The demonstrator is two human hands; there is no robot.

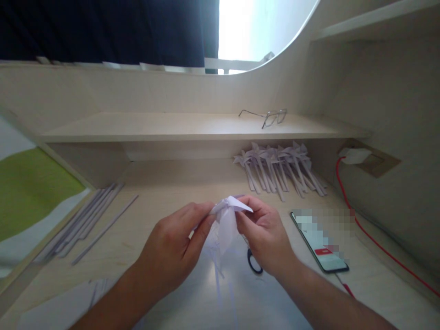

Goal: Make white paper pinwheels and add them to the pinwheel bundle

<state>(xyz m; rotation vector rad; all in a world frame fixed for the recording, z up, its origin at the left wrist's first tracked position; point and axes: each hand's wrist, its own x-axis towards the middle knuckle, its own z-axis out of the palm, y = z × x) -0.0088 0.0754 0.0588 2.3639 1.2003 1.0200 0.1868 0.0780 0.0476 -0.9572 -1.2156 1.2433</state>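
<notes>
Between my two hands, above the middle of the desk, a white paper pinwheel (227, 224) is held up. My left hand (180, 240) pinches its left side between thumb and fingers. On the other side, my right hand (263, 224) grips a folded blade, its fingertips partly behind the paper. Below the right hand lies a pair of scissors with a dark handle loop (255, 262); the rest of it is mostly hidden. Thin strips of white paper (217, 270) lie on the desk under the pinwheel.
Several finished paper pinwheels on sticks (275, 165) lie under the shelf (165, 126), which carries eyeglasses (273, 118). Rolled paper sticks (82, 220) lie at the left, paper sheets (65, 305) at the front left. A phone (319, 243) and a red cable (364, 231) are at the right.
</notes>
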